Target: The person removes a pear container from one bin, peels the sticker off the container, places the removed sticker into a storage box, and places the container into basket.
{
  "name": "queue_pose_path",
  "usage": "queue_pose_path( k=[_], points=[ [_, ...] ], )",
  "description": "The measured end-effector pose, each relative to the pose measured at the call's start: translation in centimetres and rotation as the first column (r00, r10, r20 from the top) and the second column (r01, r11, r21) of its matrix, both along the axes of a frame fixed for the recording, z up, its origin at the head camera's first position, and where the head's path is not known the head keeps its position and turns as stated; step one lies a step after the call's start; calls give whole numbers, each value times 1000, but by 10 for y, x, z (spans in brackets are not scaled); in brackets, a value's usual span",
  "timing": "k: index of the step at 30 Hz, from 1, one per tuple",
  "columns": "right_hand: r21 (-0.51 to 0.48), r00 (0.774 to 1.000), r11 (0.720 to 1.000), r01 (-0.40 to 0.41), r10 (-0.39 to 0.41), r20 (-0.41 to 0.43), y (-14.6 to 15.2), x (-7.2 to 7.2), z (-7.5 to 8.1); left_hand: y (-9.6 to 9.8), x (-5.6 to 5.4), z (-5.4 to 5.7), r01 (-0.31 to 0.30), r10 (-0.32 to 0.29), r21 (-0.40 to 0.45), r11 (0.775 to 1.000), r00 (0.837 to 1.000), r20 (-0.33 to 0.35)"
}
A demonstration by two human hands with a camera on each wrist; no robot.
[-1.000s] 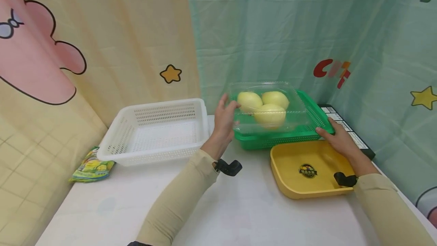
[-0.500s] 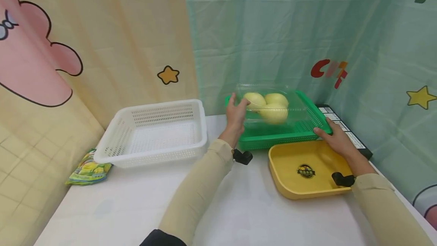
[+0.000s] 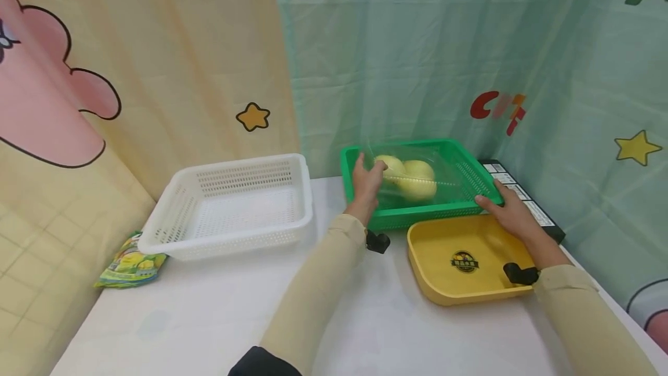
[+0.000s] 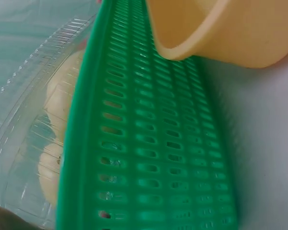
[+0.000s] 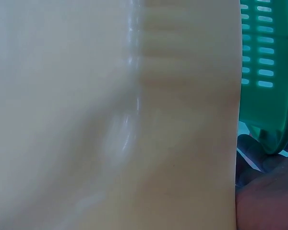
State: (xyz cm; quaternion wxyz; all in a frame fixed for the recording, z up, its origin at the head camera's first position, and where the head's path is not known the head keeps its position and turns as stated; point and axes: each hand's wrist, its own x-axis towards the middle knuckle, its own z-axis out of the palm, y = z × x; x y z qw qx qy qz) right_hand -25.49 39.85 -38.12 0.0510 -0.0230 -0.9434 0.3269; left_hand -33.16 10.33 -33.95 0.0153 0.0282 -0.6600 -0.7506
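Observation:
My left hand (image 3: 367, 187) holds the left side of a clear plastic box (image 3: 446, 170), which sits tilted within a green slotted basket (image 3: 412, 219). Inside the box are round pale yellow fruits (image 3: 419, 184); two show in the head view. In the left wrist view the box (image 4: 17, 143) rises behind the basket wall (image 4: 153, 139), and only a bit of finger shows at the lower left. My right hand (image 3: 514, 213) grips the basket's front right corner. In the right wrist view its fingers (image 5: 257, 151) are at that corner, partly hidden by a yellow tray (image 5: 192, 158).
The yellow tray (image 3: 435, 257) with a round logo stands in front of the green basket, under my right wrist. A white basket (image 3: 224, 242) is to the left, with a colourful packet (image 3: 133, 263) beside it. A black-edged white panel (image 3: 522, 193) lies at the right.
My left hand has moved right and slightly down with the clear box, lowering it into the green basket. The fruits inside shifted with it. My right hand stays on the basket corner.

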Motion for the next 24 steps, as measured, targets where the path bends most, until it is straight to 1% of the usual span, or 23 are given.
queue_pose_path(
  k=[6,13,15,17,20,24],
  points=[
    [4,1000,1000,-1,1,10,0,1,-1,1,-1,-10,5,-4,-30,1000,1000,17],
    [5,1000,1000,-1,1,4,-1,0,-1,5,-6,-16,-7,9,-45,999,999,34],
    [4,1000,1000,-2,2,-3,-1,-1,-1,6,-7,-16,0,2,-74,997,999,35],
    [5,1000,1000,0,0,-5,-1,-1,-1,8,-7,-15,19,-15,-121,992,999,32],
    [8,1000,1000,5,-5,-6,0,-2,0,10,-7,-14,58,-52,-205,977,998,38],
    [9,1000,1000,2,-2,-3,-1,-2,0,10,-7,-15,102,-89,-268,958,994,62]
  ],
)
